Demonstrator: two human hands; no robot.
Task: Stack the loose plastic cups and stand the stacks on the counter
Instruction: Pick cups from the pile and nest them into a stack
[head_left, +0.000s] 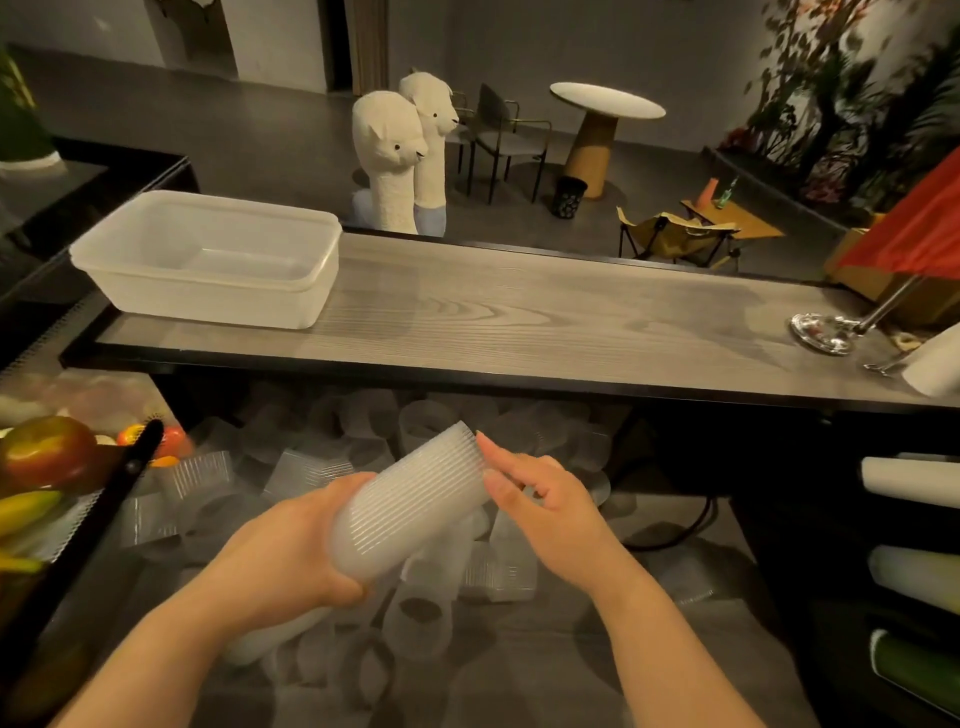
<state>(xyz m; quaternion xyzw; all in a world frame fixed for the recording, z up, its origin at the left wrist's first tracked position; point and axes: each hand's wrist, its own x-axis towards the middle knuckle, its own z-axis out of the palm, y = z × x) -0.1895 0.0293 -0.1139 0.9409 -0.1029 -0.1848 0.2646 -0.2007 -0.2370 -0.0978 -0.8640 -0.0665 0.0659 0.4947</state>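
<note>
A person's left hand (291, 540) grips the lower end of a tilted stack of ribbed, translucent plastic cups (415, 499), fingers curled round its rounded base. The right hand (545, 499), fingers loosely extended, touches the stack's upper rim with its fingertips. Beneath and around both hands, loose frosted cups (415, 618) lie scattered on a lower grey surface. Beyond the hands runs a wood-grain counter (519, 312), bearing a rectangular clear plastic tub (208, 260) to the far left.
</note>
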